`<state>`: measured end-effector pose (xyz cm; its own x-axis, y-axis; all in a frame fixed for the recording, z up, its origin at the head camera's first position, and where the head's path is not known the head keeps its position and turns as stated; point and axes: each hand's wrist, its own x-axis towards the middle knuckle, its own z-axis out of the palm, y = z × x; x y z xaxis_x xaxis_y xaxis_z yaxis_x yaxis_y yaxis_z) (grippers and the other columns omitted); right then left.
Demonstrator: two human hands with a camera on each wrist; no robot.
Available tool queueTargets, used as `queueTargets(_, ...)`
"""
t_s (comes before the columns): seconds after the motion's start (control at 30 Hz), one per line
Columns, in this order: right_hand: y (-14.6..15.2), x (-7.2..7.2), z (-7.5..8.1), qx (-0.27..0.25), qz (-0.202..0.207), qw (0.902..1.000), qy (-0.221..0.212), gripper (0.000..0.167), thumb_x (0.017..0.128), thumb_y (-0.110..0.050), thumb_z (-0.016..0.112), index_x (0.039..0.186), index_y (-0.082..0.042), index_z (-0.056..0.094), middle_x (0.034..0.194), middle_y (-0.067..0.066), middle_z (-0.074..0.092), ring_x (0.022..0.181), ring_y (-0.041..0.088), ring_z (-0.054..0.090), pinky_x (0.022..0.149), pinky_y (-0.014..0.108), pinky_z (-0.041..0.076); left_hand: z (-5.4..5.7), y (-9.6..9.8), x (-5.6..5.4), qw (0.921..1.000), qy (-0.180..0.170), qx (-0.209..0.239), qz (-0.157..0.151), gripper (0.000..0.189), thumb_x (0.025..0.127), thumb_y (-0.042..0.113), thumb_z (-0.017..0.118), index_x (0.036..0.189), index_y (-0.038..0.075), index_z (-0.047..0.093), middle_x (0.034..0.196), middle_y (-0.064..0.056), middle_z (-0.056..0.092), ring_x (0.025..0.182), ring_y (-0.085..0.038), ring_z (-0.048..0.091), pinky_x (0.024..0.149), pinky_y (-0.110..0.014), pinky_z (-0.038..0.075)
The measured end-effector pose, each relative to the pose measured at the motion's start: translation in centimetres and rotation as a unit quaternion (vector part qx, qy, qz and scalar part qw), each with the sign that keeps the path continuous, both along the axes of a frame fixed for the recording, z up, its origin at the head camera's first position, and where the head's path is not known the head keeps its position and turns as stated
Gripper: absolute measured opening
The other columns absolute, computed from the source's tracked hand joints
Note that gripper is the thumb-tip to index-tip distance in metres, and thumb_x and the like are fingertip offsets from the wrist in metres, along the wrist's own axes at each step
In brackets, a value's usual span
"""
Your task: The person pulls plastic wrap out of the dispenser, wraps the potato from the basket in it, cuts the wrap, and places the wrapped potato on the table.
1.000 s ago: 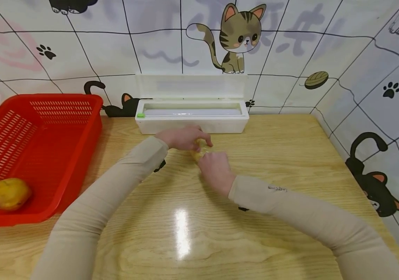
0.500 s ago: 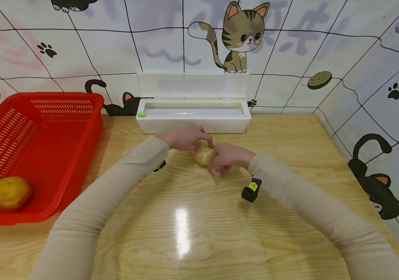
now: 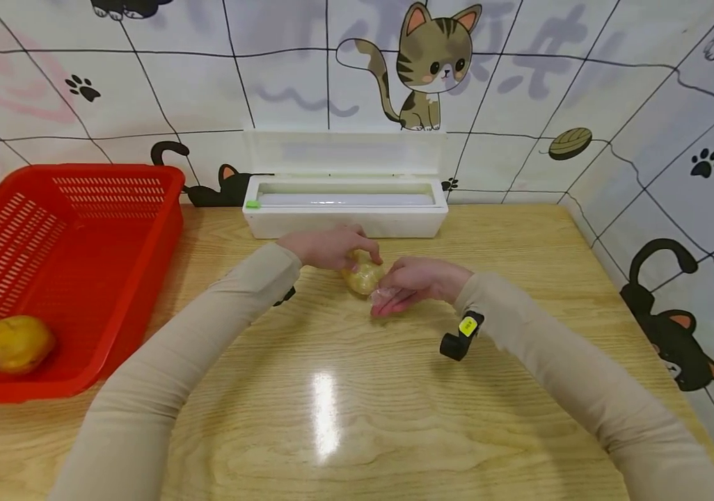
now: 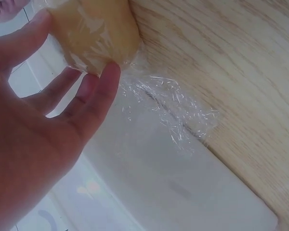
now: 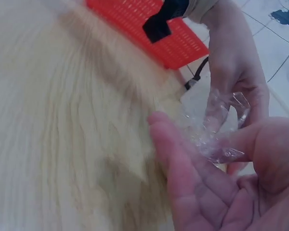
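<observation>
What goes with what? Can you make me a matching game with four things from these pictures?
Things:
1. Basket
2. Yellow fruit
3. White box
4. Film-wrapped yellow thing

Where or how it is:
A. Has its lid standing open
B. Held by the left hand
C. Red, with lots of little slots in its sides
D. Lying inside something red

Right pairs: 1-C, 2-D, 3-A, 4-B
</observation>
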<state>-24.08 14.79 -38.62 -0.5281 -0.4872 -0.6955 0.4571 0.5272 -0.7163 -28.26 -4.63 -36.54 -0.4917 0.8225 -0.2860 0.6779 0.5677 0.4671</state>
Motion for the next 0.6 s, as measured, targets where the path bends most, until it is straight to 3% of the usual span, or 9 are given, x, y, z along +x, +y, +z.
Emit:
queueTargets(0.13, 0.3, 0.6, -0.1, -0.023, -0.052, 0.9984, -0.004, 0.021, 0.100, -0.006, 0.044, 0.106, 0.009, 0.057, 0.085, 0.010, 0.071, 0.076, 0.013, 0.068, 0.069, 0.022, 0.053, -0.1, 0.1, 0.1, 1.0000, 0.003, -0.002, -0.002, 0.034, 0.094, 0.003, 0.059, 0.124, 0.019, 0.061, 0.128, -0.015, 0.049, 0.117, -0.029, 0.044, 0.100, -0.044, 0.035)
queueTargets(0.37, 0.0, 1.6, 0.5, -0.084, -0.142, 0.9851, 0.049, 0.012, 0.098, -0.001, 0.045, 0.109, 0.002, 0.041, 0.085, 0.011, 0.068, 0.077, 0.015, 0.067, 0.071, 0.025, 0.053, -0.2, -0.1, -0.1, 0.9998, 0.018, -0.010, 0.004, 0.032, 0.093, 0.004, 0.061, 0.121, 0.020, 0.061, 0.127, -0.014, 0.048, 0.117, -0.031, 0.043, 0.099, -0.045, 0.036)
queueTargets(0.5, 0.1, 1.9, 0.1, -0.120, -0.155, 0.9793, 0.051, 0.013, 0.099, -0.001, 0.043, 0.111, 0.001, 0.045, 0.087, 0.009, 0.069, 0.080, 0.015, 0.067, 0.074, 0.026, 0.052, -0.2, -0.2, 0.0, 0.9998, 0.016, -0.010, 0.000, 0.032, 0.094, 0.005, 0.060, 0.123, 0.020, 0.061, 0.127, -0.014, 0.048, 0.114, -0.030, 0.044, 0.098, -0.044, 0.037)
queueTargets(0.6, 0.4, 2.1, -0.1, -0.166, -0.147, 0.9740, 0.047, 0.016, 0.100, -0.004, 0.039, 0.110, 0.004, 0.048, 0.092, 0.008, 0.068, 0.088, 0.017, 0.065, 0.086, 0.030, 0.050, -0.2, -0.3, 0.0, 0.9999, 0.015, -0.003, -0.007, 0.032, 0.095, 0.005, 0.060, 0.124, 0.019, 0.061, 0.124, -0.014, 0.049, 0.109, -0.028, 0.046, 0.095, -0.042, 0.039)
